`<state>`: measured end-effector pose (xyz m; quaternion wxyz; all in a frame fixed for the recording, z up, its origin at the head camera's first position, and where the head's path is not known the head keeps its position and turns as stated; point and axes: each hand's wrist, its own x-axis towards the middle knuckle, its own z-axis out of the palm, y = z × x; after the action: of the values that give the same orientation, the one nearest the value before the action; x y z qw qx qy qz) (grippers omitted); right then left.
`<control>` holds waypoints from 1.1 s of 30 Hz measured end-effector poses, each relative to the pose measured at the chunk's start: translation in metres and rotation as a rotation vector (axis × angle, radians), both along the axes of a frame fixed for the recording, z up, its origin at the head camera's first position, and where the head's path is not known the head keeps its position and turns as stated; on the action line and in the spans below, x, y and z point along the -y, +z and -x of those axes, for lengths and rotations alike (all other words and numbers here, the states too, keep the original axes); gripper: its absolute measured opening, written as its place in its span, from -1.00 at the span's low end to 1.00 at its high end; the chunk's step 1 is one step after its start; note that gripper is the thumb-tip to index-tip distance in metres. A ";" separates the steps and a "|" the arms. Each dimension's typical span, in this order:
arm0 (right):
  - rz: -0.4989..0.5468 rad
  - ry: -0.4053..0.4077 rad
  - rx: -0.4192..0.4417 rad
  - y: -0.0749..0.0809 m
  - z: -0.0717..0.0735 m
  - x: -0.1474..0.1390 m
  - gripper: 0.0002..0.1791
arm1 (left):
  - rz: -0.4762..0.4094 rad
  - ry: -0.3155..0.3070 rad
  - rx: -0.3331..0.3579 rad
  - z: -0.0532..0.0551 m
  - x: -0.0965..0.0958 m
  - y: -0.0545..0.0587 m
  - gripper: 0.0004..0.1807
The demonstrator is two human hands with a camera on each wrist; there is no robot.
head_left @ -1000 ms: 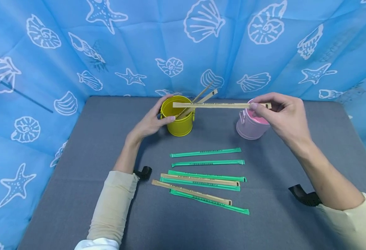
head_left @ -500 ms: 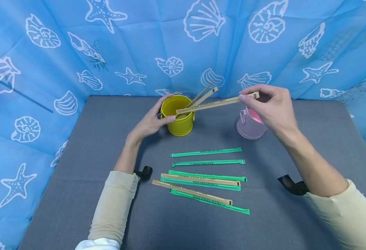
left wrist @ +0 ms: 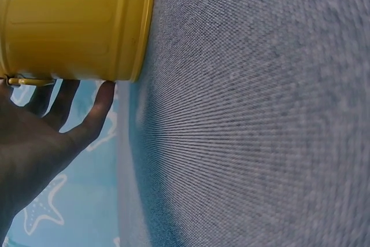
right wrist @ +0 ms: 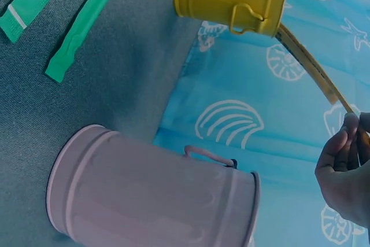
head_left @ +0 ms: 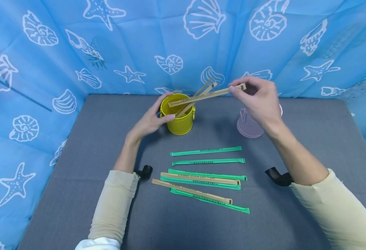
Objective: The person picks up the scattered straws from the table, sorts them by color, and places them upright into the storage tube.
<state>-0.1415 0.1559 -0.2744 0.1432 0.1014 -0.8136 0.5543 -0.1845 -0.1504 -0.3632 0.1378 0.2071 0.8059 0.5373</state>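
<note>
My left hand grips a yellow bucket, its thumb at the near rim and its fingers around the far left side. In the left wrist view, fingertips touch the bucket's wall. Two straws in tan wrappers lean out of this bucket to the right. Between thumb and fingers, my right hand pinches one end of another tan-wrapped straw. The straw's free end hangs over the yellow bucket's mouth, slightly lower than the held end.
A pale pink bucket stands to the right, partly behind my right hand. Several green-wrapped straws and two tan ones lie across the grey table. A blue shell-print curtain hangs behind.
My right hand has moved left with the tan-wrapped straw, bringing its free end over the yellow bucket; the straw now slants. My left hand stays on the bucket.
</note>
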 end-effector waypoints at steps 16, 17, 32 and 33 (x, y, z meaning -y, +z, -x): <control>-0.122 -0.014 -0.078 -0.028 0.031 0.009 -0.82 | -0.018 -0.010 -0.017 0.000 0.000 0.000 -0.20; -0.121 -0.013 -0.069 -0.028 0.032 0.010 -0.82 | -0.017 -0.008 -0.017 0.000 0.000 0.000 -0.20; 0.014 -0.036 -0.023 -0.047 0.044 0.032 -0.69 | -0.001 0.007 -0.007 -0.002 -0.001 0.001 -0.19; 0.012 -0.041 -0.019 -0.047 0.045 0.033 -0.68 | -0.001 0.007 -0.008 -0.001 0.000 0.000 -0.19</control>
<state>-0.1863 0.1231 -0.3218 0.1629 0.0892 -0.8108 0.5551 -0.1830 -0.1499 -0.3630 0.1327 0.2063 0.8069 0.5373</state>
